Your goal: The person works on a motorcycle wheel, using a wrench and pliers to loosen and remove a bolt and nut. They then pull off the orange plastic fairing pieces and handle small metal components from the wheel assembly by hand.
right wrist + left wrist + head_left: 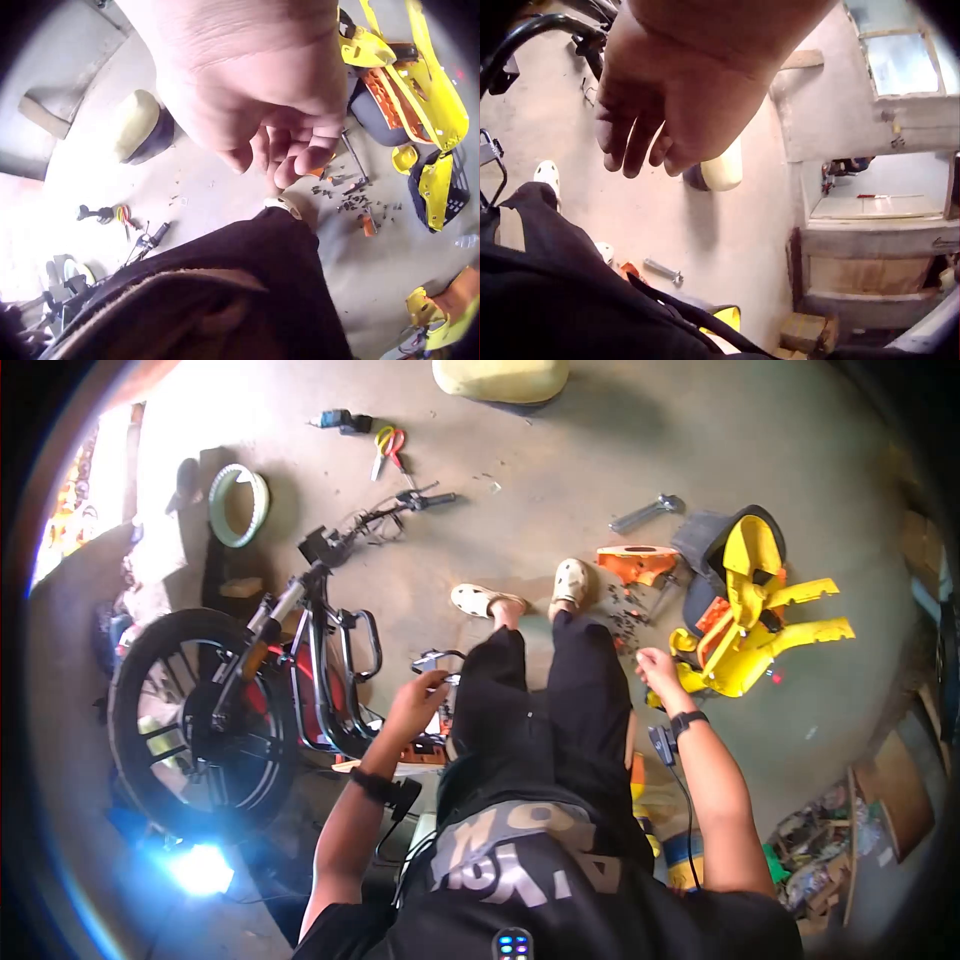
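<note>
My left hand (pixel 412 710) hangs beside the left thigh with fingers relaxed. It is close to a stripped motorbike frame (pixel 318 660) and overlaps the end of a small bracket (pixel 437 660) in the head view. In the left wrist view nothing shows between the hand's loosely bent fingers (pixel 639 146). My right hand (pixel 657 672) hovers by the right knee, fingers loosely curled and holding nothing in the right wrist view. Just beyond it are yellow body panels (pixel 745 650) and a scatter of small screws or clips (pixel 352 201) on the floor.
The bike's front wheel (pixel 195 720) and handlebar (pixel 432 501) stand left. Ahead lie a drill (pixel 345 422), scissors (pixel 388 452) and a cream seat (pixel 500 378). An orange panel (pixel 638 564), a wrench-like metal tool (pixel 648 514) and a dark seat-like piece (pixel 700 540) lie right.
</note>
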`<state>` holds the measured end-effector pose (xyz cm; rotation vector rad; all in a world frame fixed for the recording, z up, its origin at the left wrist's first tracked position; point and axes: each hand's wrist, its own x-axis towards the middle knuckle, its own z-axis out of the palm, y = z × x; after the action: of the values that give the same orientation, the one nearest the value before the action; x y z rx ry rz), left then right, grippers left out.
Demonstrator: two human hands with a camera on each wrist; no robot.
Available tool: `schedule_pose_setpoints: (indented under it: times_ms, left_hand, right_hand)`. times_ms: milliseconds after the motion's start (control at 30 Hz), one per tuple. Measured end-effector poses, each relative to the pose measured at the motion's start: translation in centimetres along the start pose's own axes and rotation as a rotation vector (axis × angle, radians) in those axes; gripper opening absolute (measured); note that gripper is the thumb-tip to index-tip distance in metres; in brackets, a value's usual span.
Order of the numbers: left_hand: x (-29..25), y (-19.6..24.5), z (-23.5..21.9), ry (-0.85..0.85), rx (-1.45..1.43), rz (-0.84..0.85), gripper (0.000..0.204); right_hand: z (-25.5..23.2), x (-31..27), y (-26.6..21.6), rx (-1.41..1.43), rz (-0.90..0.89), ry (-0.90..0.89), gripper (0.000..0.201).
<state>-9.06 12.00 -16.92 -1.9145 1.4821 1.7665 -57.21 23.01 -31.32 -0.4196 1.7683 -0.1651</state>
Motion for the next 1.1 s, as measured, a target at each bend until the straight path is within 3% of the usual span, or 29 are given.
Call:
schedule_pose_setpoints:
  times_ms: [67,167,267,467,600,733,800,867,933,967,1033,1100]
  left_hand:
    - [3.1,1.0,1.0,-0.013,0.146,0.029,0.038]
    - [7.2,1.6,2.4,0.013,0.12,-0.051,0.041]
    - [8.2,3.7,2.8,0.002,-0.075,-0.111,0.041]
    - [9.3,5.1,0.5,-0.097,0.017,-0.086,0.042]
    - [12.3,4.3,-1.7,-0.094,-0.04,-0.049,0.04]
    - [16.2,4.2,-4.4,-0.227,0.11,-0.108,0.045]
    - [17.9,4.5,-5.9,-0.184,0.103,-0.108,0.043]
    - [19.5,4.5,-7.9,-0.201,0.121,-0.09,0.042]
    - [21.0,5.4,-9.3,-0.172,0.138,-0.084,0.04]
    - [21.9,5.5,-9.9,-0.154,0.185,-0.093,0.04]
    - [23.5,5.7,-11.1,-0.145,0.215,-0.091,0.039]
    - [24.1,6.6,-11.5,-0.141,0.286,-0.118,0.038]
  right_hand:
    - [-0.9,-1.4,-0.4,0.069,0.037,0.012,0.028]
    - [-2.4,-2.8,0.8,0.124,0.039,-0.008,0.028]
    - [-4.2,-4.0,2.5,0.147,0.065,-0.013,0.029]
    - [-4.7,-4.8,5.8,0.285,0.119,0.128,0.031]
    - [-1.7,-5.3,7.3,0.415,0.048,0.203,0.032]
    - [2.6,-9.5,7.3,0.453,0.092,0.282,0.034]
    - [5.6,-11.5,8.8,0.453,0.089,0.326,0.036]
    - [9.2,-12.8,10.9,0.477,0.195,0.322,0.036]
    - [13.0,-13.1,14.8,0.473,0.17,0.317,0.037]
    - [13.9,-13.8,14.7,0.489,0.183,0.327,0.037]
    - [15.9,-14.5,14.4,0.594,0.429,0.274,0.035]
    - [17.8,-14.9,14.8,0.618,0.396,0.305,0.035]
